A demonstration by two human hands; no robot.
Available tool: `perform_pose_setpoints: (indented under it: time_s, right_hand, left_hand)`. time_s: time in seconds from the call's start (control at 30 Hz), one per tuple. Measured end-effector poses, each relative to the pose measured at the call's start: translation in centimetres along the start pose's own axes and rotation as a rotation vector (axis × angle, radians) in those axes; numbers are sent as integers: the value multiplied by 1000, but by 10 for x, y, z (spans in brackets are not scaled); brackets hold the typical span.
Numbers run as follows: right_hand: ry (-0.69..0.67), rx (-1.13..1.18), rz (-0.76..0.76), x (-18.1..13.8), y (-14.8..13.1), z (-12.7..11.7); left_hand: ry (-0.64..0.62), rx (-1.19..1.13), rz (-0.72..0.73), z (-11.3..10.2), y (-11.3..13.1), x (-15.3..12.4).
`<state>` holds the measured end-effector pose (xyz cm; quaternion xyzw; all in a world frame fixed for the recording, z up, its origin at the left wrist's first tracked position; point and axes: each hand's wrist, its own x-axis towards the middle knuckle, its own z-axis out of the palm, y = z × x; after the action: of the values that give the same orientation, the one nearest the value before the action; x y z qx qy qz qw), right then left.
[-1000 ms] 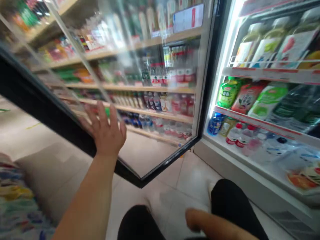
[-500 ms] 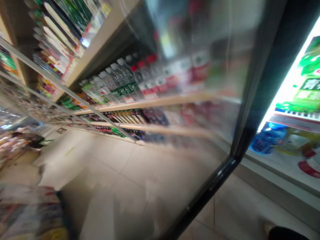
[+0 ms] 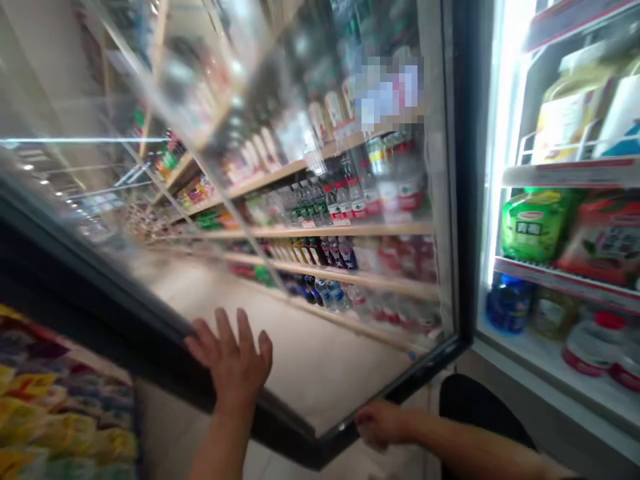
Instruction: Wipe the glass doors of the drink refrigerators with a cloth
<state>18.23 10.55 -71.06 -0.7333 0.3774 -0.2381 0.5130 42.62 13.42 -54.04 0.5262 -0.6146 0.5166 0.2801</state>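
Note:
In the head view, my left hand is spread with its fingers apart against the lower frame and glass of a glass cooler door. The door swings out with a black frame. My right hand is curled closed beside the bottom edge of the frame; whatever is in it, if anything, is hidden and blurred. Whether this hand touches the frame I cannot tell. To the right stand the lit cooler shelves, with a green pouch, a red pouch and a blue bottle.
Through the glass, or mirrored in it, several wooden shelves of bottles show. Colourful packages lie at the lower left. A dark rounded shape, perhaps my knee, is beside the cooler's base.
Both my hands have come into view at the door. The view has tilted up and shifted, showing more of the cooler shelves and the door's lower frame.

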Motion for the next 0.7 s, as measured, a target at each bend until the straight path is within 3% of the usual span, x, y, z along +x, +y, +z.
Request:
perform_pose_setpoints:
  time_s: [0.1,0.27,0.37,0.47,0.6,0.7]
  right_hand:
    - [287,-58,-228,-22,-22,-29]
    - [933,-160,-467,-20,-80,-121]
    - [1115,-198,-552,2,-104,-145]
    - [1116,-267,-686,25,-106,-120]
    - [914,-453,-948,40,-92,-63]
    - [788,-545,-1039,38,-84,-51]
  left_hand:
    - [-12,-84,-38,-1,4,3]
    - [-60,-192,-138,-14,16,11]
    - [-77,-192,-145,-27,25,16]
    - [-54,-153,-134,-38,31,16]
    - [7,-113,-111,-39,31,10]
    - [21,-145,-135,-41,36,12]
